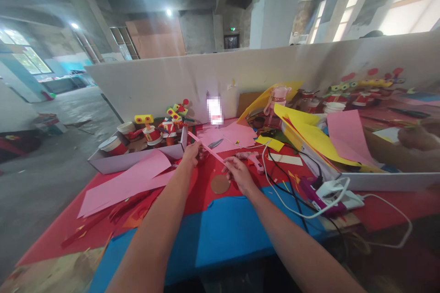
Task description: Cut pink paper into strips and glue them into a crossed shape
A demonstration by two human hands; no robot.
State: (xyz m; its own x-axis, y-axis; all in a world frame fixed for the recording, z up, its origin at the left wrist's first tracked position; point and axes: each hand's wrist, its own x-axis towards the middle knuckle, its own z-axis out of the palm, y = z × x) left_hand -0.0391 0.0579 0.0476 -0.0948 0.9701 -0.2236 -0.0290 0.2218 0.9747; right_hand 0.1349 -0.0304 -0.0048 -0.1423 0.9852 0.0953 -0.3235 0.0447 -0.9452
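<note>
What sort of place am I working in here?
Likely a craft workstation in a bare concrete hall. Coloured paper sheets cover the table, a box holds finished paper-cup figures, and a glue gun lies near both hands, which hold a pink strip.

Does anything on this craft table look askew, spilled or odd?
Mostly clutter: small paper scraps litter the red sheet, and white and black cables tangle across it. The large pink paper sheet lies skewed. Nothing looks damaged.

The paper strip (208, 149) between the hands is pink; large paper sheets (127, 181) to the left are pink too; the desk (220, 229) is covered in red and blue; a brown disc (220, 184) lies on the red; folded sheets (309, 135) at right are yellow; the cable (292, 206) is white.
</note>
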